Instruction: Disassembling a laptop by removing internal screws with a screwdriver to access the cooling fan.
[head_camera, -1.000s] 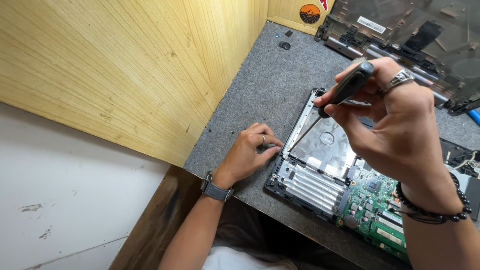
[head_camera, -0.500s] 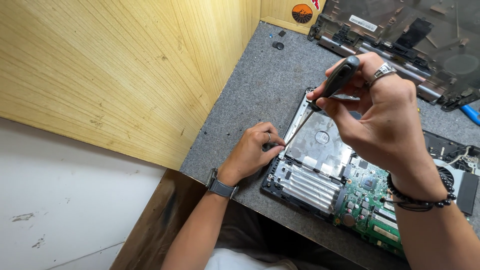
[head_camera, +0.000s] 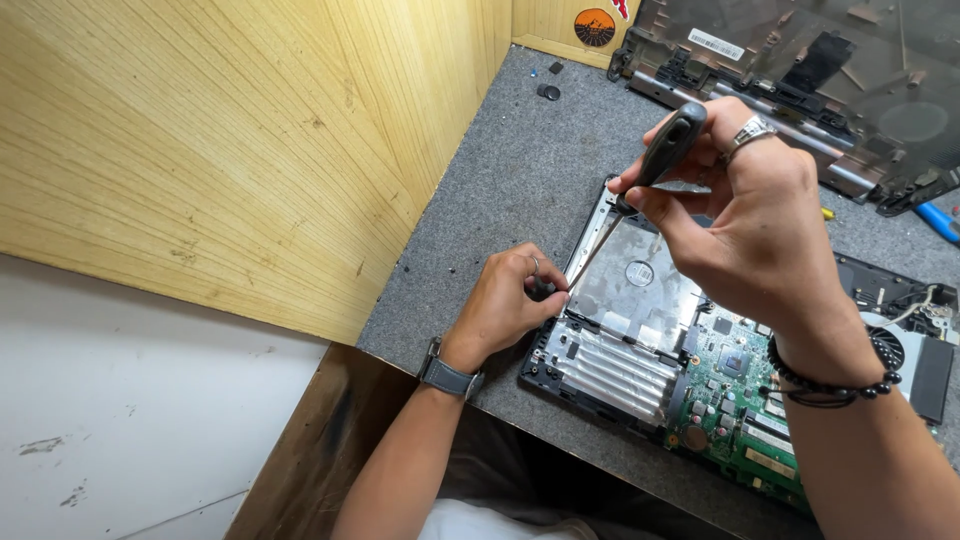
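Note:
An opened laptop base lies on the grey felt mat, showing a silver drive cover, a finned metal plate and a green circuit board. My right hand grips a black-handled screwdriver, its thin shaft slanting down-left to the laptop's left edge. My left hand, with a watch on its wrist, rests curled on the mat against that edge, fingertips right at the screwdriver tip. What the fingers pinch is too small to tell.
A wooden wall panel borders the mat on the left. A removed dark laptop cover lies at the far right. Small dark parts sit on the grey mat near the back corner. A blue tool peeks at the right edge.
My right hand and the screwdriver have stayed over the laptop's left edge, shifting only slightly. My left hand remains curled beside the tip.

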